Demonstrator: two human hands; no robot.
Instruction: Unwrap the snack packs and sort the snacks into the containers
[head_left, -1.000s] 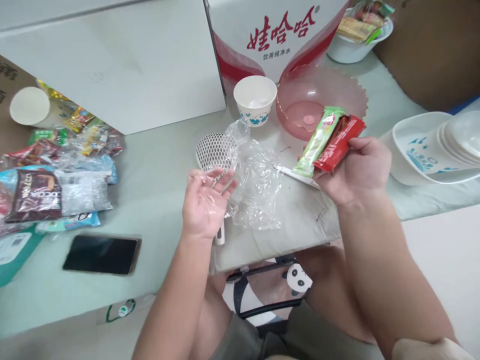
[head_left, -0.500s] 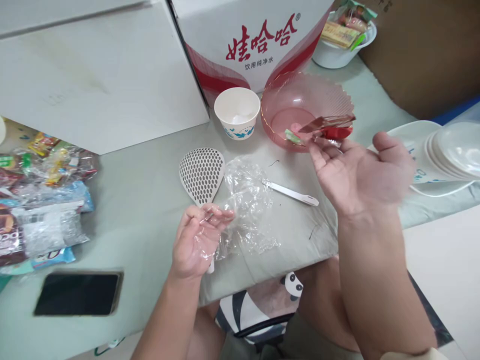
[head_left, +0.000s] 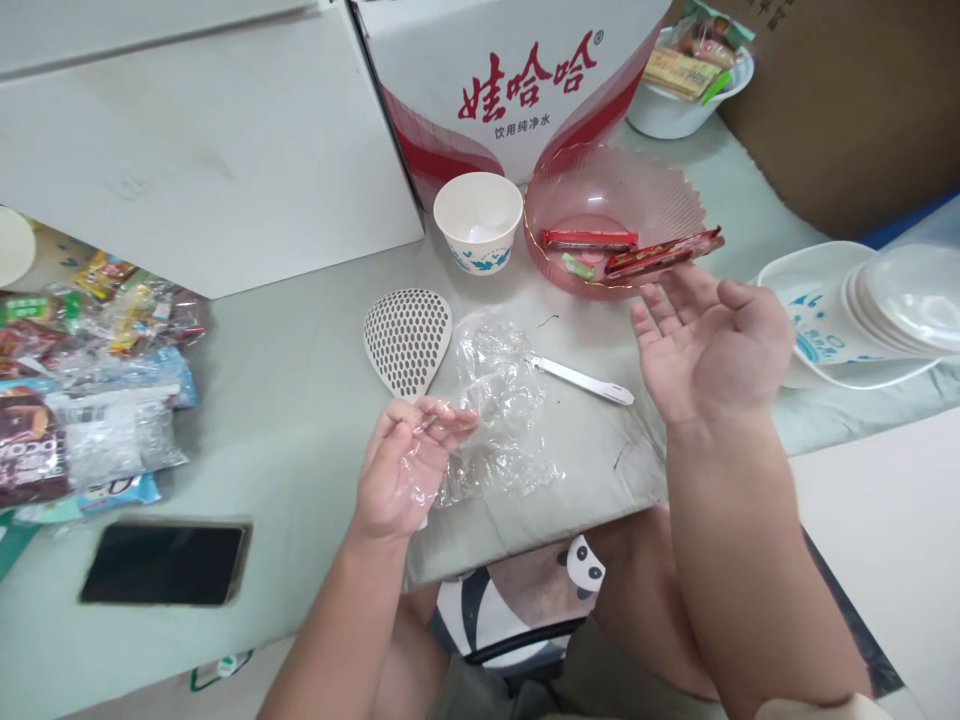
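My right hand point(head_left: 709, 345) is palm up with its fingers apart, at the near right side of the pink clear bowl point(head_left: 551, 165). Just past its fingertips, a red-wrapped snack bar point(head_left: 664, 252) lies across the bowl's rim; whether they touch is unclear. Inside the bowl are another red-wrapped bar point(head_left: 589, 240) and a small green-and-white packet point(head_left: 578, 266). My left hand point(head_left: 409, 470) has curled fingers around part of a crumpled clear plastic bag point(head_left: 506, 420), which spreads over the cloth. Behind that hand lies a white slotted skimmer point(head_left: 407, 340), its handle mostly hidden.
A white paper cup point(head_left: 478, 225) stands left of the bowl, before a white-and-red carton point(head_left: 517, 90). A white plastic strip point(head_left: 585, 382) lies nearer. Left are snack packets point(head_left: 112, 430) and a phone point(head_left: 165, 563); right, stacked cups point(head_left: 840, 315) on a tray. Behind, a snack-filled white bowl point(head_left: 671, 120).
Red-wrapped bars left my right hand: one now lies in the pink bowl, another across its rim. The right hand's fingers have spread and drawn slightly back. My left hand keeps its pose.
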